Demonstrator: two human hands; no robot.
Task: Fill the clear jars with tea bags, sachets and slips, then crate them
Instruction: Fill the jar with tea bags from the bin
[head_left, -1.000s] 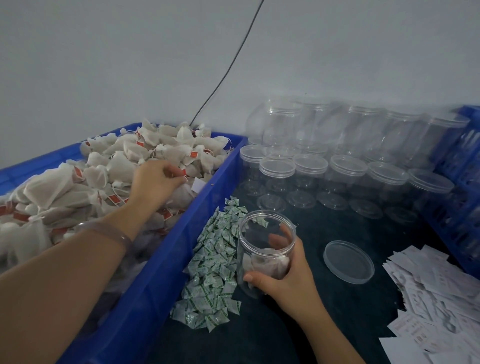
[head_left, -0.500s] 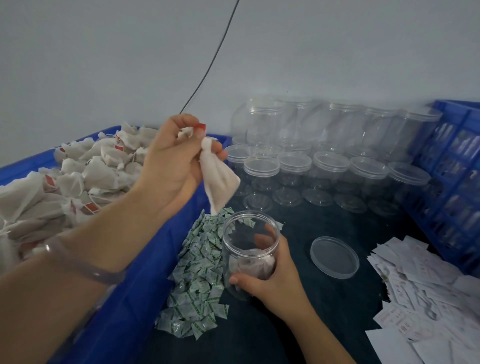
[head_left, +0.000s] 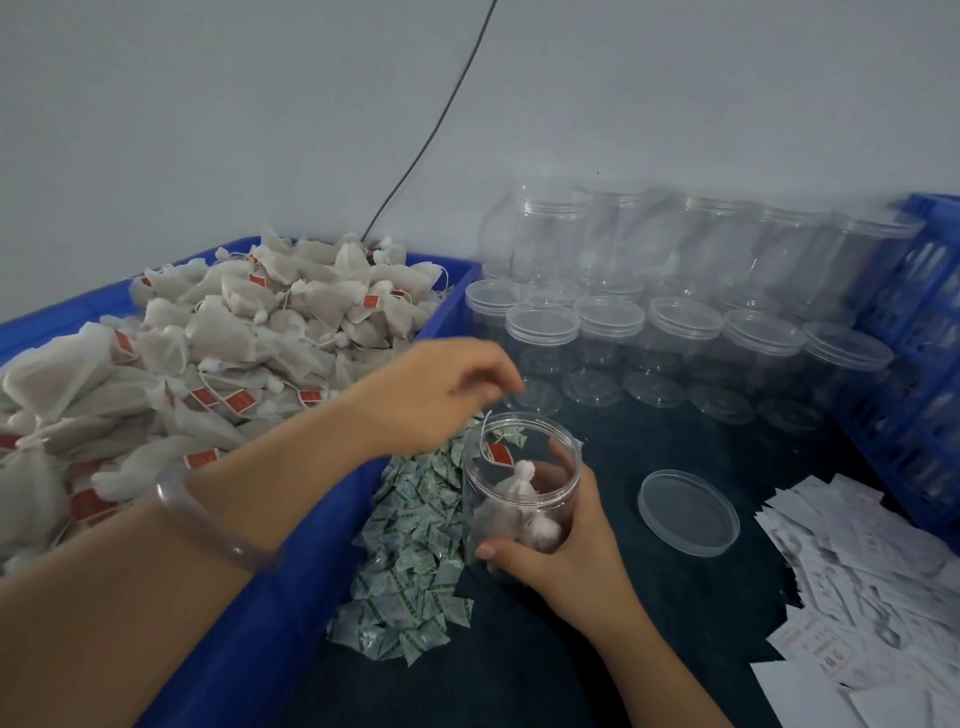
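Note:
My right hand (head_left: 563, 545) grips an open clear jar (head_left: 519, 499) standing on the dark table. White tea bags (head_left: 519, 512) lie inside it, and one bag's string and red tag (head_left: 498, 453) hang over the rim. My left hand (head_left: 441, 395) hovers just above and left of the jar's mouth, fingers loosely curled and holding nothing. A blue bin (head_left: 415, 332) at the left is heaped with tea bags (head_left: 234, 338). Green-and-white sachets (head_left: 410, 551) lie in a pile beside the jar. White paper slips (head_left: 862, 582) are spread at the right.
A loose clear lid (head_left: 688, 512) lies on the table right of the jar. Several lidded empty jars (head_left: 685, 332) stand in rows at the back, with more stacked behind them. A blue crate (head_left: 919, 353) lines the right edge. A black cable runs down the wall.
My left hand picked a tea bag from the bin, carried it over to the jar and let it go inside. My right hand kept its grip on the jar.

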